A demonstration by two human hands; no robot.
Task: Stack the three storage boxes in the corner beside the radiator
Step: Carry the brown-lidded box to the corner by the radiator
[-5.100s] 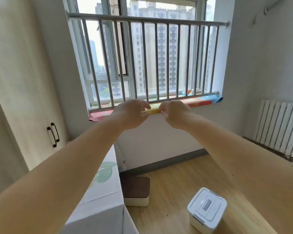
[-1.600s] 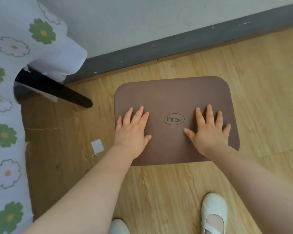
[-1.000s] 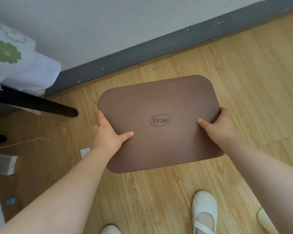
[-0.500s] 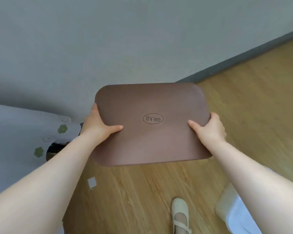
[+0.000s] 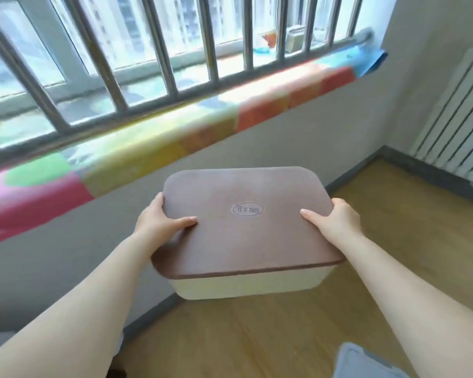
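I hold a cream storage box with a brown lid (image 5: pixel 246 227) in the air in front of me, above the wooden floor. My left hand (image 5: pixel 159 222) grips its left edge, thumb lying on the lid. My right hand (image 5: pixel 336 222) grips the right edge the same way. A second, white box (image 5: pixel 366 362) shows only as a corner at the bottom right. The white radiator (image 5: pixel 459 118) hangs on the right wall, and the corner beside it (image 5: pixel 385 151) lies ahead to the right. No third box is in view.
The window wall runs close in front, with a sill under a colourful cover (image 5: pixel 175 137) and metal bars (image 5: pixel 164 50) above it. A grey skirting board (image 5: pixel 350 173) lines the wall base. Wooden floor (image 5: pixel 407 214) spreads toward the radiator.
I gripped the brown-lidded box by its sides and lifted it off the floor. The view has swung up and right, from the floor to the window and radiator.
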